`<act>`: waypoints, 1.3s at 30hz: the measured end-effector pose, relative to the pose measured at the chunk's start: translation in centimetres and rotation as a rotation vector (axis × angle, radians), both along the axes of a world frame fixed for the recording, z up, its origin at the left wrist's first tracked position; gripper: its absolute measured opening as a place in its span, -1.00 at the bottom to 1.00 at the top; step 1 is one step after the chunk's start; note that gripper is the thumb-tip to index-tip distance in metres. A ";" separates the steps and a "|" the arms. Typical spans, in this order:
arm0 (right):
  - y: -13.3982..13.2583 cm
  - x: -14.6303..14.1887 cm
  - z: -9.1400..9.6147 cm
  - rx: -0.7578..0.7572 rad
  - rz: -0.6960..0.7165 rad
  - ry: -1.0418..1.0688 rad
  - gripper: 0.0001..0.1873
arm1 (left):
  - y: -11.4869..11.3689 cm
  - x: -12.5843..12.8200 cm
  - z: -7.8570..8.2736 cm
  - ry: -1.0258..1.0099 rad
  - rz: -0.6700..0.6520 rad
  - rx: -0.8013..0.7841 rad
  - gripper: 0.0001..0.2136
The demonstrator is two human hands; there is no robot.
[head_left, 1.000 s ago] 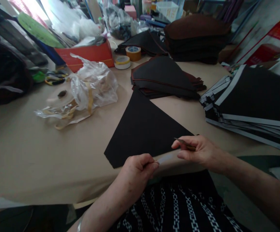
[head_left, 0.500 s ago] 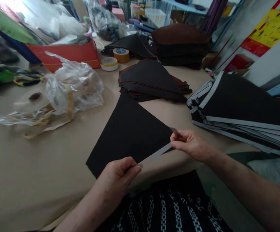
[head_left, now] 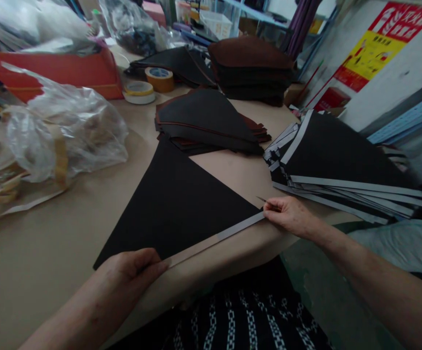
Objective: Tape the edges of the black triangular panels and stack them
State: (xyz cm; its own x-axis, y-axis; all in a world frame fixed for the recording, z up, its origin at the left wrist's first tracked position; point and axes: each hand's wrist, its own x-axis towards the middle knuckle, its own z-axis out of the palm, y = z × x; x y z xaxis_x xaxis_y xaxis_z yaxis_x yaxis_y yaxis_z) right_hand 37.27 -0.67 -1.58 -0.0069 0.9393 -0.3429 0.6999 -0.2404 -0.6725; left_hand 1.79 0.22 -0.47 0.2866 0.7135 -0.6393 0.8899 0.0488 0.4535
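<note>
A black fan-shaped panel (head_left: 174, 204) lies flat on the table in front of me. Along its near edge runs a pale strip of tape (head_left: 228, 232), stretched straight between my hands. The fingers of my left hand (head_left: 134, 272) pinch the strip's left end near the panel's lower edge. At the panel's right corner, my right hand (head_left: 287, 214) is closed around a thin, dark, pointed blade-like tool (head_left: 263, 200), with its fingertips at the strip's right end. Most of that tool is hidden by the fingers.
Right of the panel is a stack of black panels with pale edge strips (head_left: 345, 155). Behind it lie dark panels with brown edges (head_left: 207, 116) and a taller brown-black stack (head_left: 250, 68). Tape rolls (head_left: 139, 91), a plastic bag (head_left: 83, 126) and a red box (head_left: 65, 73) stand left.
My left hand has moved left and down along the near edge, and a longer length of strip shows between the hands. My right hand stays at the right corner. The view has shifted right.
</note>
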 end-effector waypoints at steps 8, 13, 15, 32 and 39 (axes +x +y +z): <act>0.1 -0.3 0.5 0.017 0.065 -0.103 -0.84 | 0.2 0.3 -0.1 0.016 -0.034 0.027 -0.56; 0.3 0.0 0.6 0.039 0.160 -0.263 -0.88 | 0.2 0.6 0.1 0.031 -0.058 0.062 -0.58; 0.4 0.5 0.8 0.051 0.174 -0.360 -0.85 | 0.3 0.8 0.3 0.034 -0.059 0.071 -0.59; 1.9 -3.8 -1.1 -0.063 0.243 0.442 -0.61 | 0.1 0.7 1.5 -0.031 -0.009 0.080 -0.70; 1.5 -3.5 -1.1 -0.123 0.155 0.375 -0.63 | -0.4 -5.4 1.4 -0.074 0.089 -0.044 -0.72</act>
State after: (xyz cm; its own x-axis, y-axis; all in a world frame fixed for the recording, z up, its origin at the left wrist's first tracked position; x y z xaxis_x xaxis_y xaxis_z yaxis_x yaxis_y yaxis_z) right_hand 33.77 0.87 -2.71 -0.2909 0.8694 -0.3994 0.4461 -0.2461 -0.8605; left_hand -3.61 -0.22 0.95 0.2709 0.7103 -0.6497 0.8453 0.1474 0.5135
